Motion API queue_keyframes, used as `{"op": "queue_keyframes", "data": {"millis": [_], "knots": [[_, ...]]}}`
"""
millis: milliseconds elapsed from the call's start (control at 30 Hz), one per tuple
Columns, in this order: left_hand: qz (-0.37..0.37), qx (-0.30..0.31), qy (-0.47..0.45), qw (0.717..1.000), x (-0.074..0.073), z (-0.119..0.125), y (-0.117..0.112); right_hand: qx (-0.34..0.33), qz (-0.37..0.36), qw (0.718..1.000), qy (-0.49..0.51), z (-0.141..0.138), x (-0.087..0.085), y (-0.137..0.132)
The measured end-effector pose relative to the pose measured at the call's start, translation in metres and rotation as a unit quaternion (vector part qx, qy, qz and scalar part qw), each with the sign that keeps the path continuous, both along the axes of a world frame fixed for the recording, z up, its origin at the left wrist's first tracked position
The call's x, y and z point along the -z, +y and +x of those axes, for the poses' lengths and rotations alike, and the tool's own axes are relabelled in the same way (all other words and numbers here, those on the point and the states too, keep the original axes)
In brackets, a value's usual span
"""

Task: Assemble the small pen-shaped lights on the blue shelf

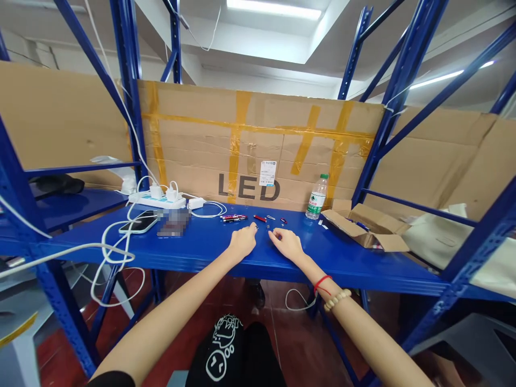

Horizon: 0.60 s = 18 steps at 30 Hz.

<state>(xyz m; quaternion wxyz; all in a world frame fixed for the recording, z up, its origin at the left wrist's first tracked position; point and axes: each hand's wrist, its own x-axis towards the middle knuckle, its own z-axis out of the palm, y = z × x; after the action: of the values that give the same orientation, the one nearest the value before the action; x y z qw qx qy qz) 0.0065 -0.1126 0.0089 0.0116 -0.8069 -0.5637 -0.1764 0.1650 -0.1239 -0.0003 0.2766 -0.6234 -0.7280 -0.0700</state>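
My left hand (242,240) rests on the blue tabletop with its fingers closed in a pinch. A tiny shiny bit shows at its fingertips, too small to name. To its right, my right hand (287,242) lies with fingers curled together, their inner side hidden from view. Small dark pieces (268,226) lie in the gap between the hands. Just beyond are a red pen-like piece (260,219), a pale clip-like piece (271,217) and a small red ring-like piece (284,220). Several red and dark pens (234,218) sit left of these.
A water bottle (316,198) stands at the back right, beside an open cardboard box (368,226). On the left are a power strip (157,200), a phone (139,222) and loose white cables (107,250). A cardboard panel (193,150) backs the blue table (193,252).
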Motion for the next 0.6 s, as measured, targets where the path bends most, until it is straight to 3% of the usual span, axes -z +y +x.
{"op": "queue_keyframes", "data": {"millis": [133, 600], "knots": [[-0.004, -0.013, 0.007, 1.000, 0.0006, 0.0010, 0.0035, 0.019, -0.041, 0.999, 0.005, 0.0020, 0.0008, 0.0141], [0.007, -0.001, 0.016, 1.000, 0.0066, -0.0007, 0.0009, 0.033, -0.061, 0.997, -0.044, -0.0004, 0.0039, 0.0126]]}}
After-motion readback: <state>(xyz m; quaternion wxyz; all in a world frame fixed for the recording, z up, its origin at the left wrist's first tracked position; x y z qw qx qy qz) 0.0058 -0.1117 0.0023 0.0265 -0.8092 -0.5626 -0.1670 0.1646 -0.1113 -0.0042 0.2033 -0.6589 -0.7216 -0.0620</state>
